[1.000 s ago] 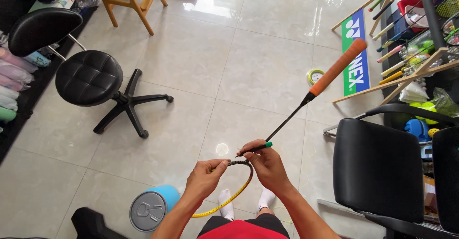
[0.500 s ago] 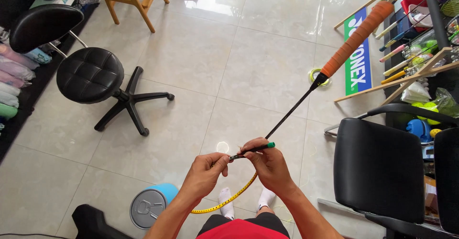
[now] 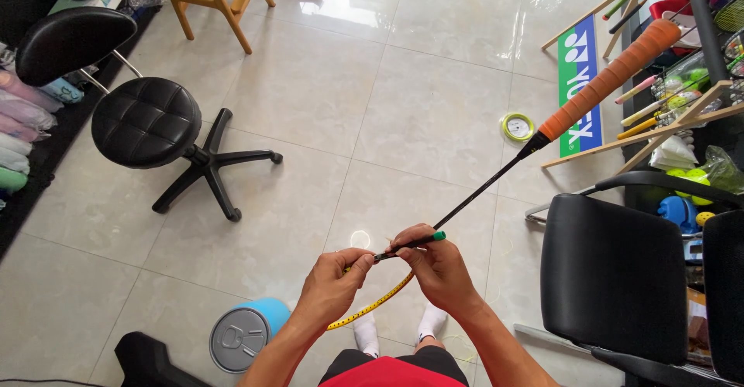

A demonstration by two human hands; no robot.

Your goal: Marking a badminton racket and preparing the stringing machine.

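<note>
— Orange grip on top, black stick below — what is it?
— It's a racket (image 3: 496, 182), pointing up and away over the floor (image 3: 434, 100).
— What do the fingers do?
— The right hand (image 3: 438, 267) has its fingers (image 3: 411, 251) curled tight around a thin tool with a green tip (image 3: 418, 241). The left hand (image 3: 333, 282) pinches the yellow frame (image 3: 372, 306) shut.
— Where is the frame?
— Between both hands, low down, just above the white socks (image 3: 426, 325).
— Anything close by?
— A blue can (image 3: 244, 333) and a black stool (image 3: 147, 120).
</note>
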